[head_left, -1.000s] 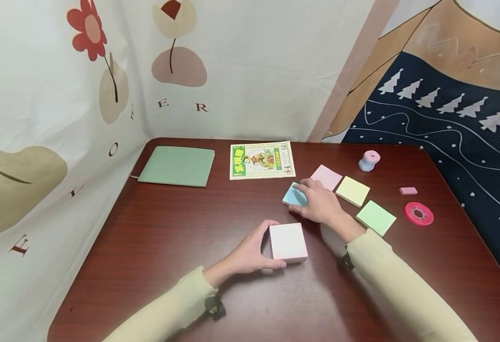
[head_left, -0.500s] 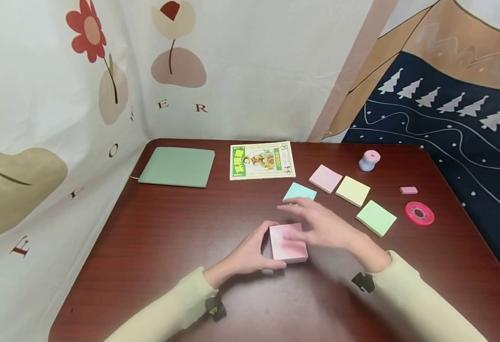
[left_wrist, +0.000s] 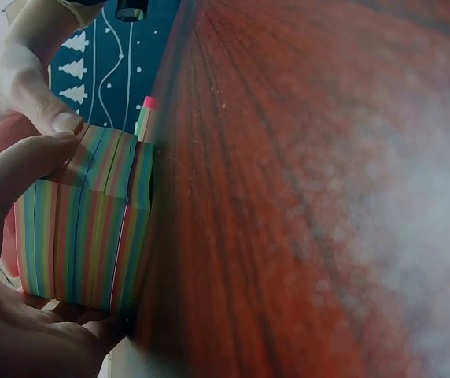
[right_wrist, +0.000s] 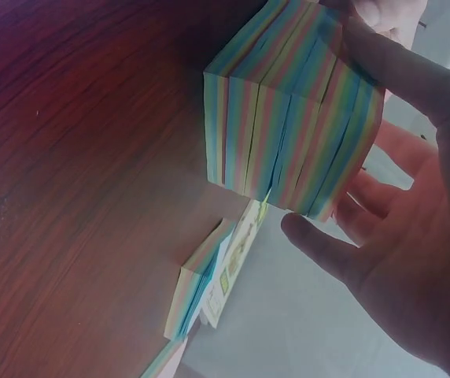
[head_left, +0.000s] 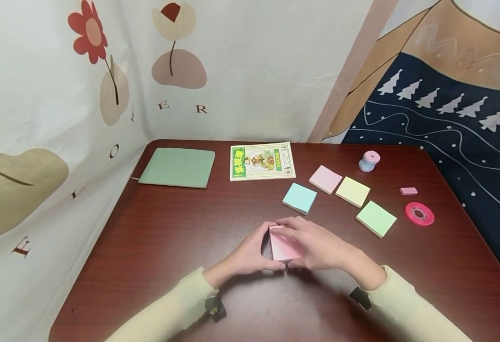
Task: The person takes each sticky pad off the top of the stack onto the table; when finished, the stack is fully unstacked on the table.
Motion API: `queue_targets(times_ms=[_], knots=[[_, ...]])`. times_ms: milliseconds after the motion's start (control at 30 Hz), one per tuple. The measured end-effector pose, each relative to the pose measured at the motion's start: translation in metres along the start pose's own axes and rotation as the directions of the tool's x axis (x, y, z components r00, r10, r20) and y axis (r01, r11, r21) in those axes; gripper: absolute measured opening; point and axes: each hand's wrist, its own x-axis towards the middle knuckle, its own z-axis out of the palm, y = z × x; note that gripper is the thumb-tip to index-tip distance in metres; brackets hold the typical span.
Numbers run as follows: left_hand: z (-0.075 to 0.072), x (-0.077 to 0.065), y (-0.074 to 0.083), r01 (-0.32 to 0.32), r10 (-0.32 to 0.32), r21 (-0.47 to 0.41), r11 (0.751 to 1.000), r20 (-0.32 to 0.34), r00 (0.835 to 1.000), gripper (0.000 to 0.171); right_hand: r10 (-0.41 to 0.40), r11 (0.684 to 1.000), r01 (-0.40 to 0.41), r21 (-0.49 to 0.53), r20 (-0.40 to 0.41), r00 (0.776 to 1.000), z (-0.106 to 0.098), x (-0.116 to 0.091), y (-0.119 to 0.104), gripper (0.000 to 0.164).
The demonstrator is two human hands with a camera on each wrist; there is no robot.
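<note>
The left hand (head_left: 250, 251) and right hand (head_left: 324, 247) grasp opposite sides of a striped paper stack (head_left: 281, 248) at the near middle of the table (head_left: 181, 218), apparently squaring its layers; the next move seems to call for even pressure. Beyond, slightly right, lies a blue pad (head_left: 299, 197).

The stack of paper (head_left: 283, 248) looks matt and smooth on top, with finely layered sides. Beneath it, the wood-grain tabletop (head_left: 168, 223) shines softly. From the stack, a smooth, matt green notebook (head_left: 177, 167) lies at ten o'clock, a plastic-looking, glossy pink ring (head_left: 427, 217) between two and three; creased, matt cloth (head_left: 258, 71) hangs at twelve.
</note>
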Motion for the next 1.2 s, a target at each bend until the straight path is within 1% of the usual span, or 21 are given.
queue_targets(times_ms=[200, 333, 433, 500, 600, 733, 833, 900, 1000, 1200], knots=[[0.000, 0.000, -0.001, 0.004, -0.004, 0.002, 1.000, -0.001, 1.000, 0.086, 0.014, 1.000, -0.014, -0.017, -0.005, 1.000, -0.001, 0.000, 0.000, 0.071], [0.000, 0.001, 0.000, 0.004, -0.004, -0.003, 1.000, 0.000, 1.000, 0.085, 0.030, 0.999, -0.030, -0.021, -0.016, 0.999, -0.004, -0.003, -0.001, 0.068], [0.000, 0.000, 0.001, 0.010, -0.010, 0.003, 1.000, 0.002, 1.000, 0.085, 0.058, 0.998, -0.058, 0.001, -0.027, 0.998, -0.009, -0.008, 0.002, 0.068], [0.000, 0.000, 0.001, 0.017, -0.017, 0.005, 1.000, 0.006, 1.000, 0.087, 0.092, 0.996, -0.091, 0.016, -0.039, 0.995, -0.013, -0.013, 0.006, 0.070], [0.000, 0.000, 0.001, 0.020, -0.020, 0.014, 1.000, 0.008, 1.000, 0.088, 0.165, 0.986, -0.164, 0.023, -0.072, 0.984, -0.022, -0.021, 0.017, 0.073], [-0.001, 0.000, 0.001, 0.018, -0.018, 0.013, 1.000, 0.004, 1.000, 0.086, 0.270, 0.963, -0.270, 0.018, -0.128, 0.954, -0.030, -0.033, 0.040, 0.073], [0.000, 0.000, 0.001, 0.027, -0.027, 0.011, 1.000, 0.005, 1.000, 0.085, 0.327, 0.944, -0.331, 0.000, -0.152, 0.933, -0.031, -0.041, 0.061, 0.070], [0.000, 0.000, 0.001, 0.030, -0.030, 0.010, 0.999, 0.006, 1.000, 0.085, 0.346, 0.935, -0.354, -0.029, -0.160, 0.925, -0.028, -0.046, 0.073, 0.070], [0.000, -0.001, 0.001, 0.031, -0.031, 0.013, 0.999, 0.007, 0.999, 0.085, 0.366, 0.923, -0.380, -0.067, -0.160, 0.917, -0.022, -0.050, 0.085, 0.070], [0.000, -0.001, -0.001, 0.022, -0.022, 0.012, 1.000, 0.010, 1.000, 0.084, 0.350, 0.921, -0.370, -0.123, -0.155, 0.924, -0.013, -0.049, 0.097, 0.069]])
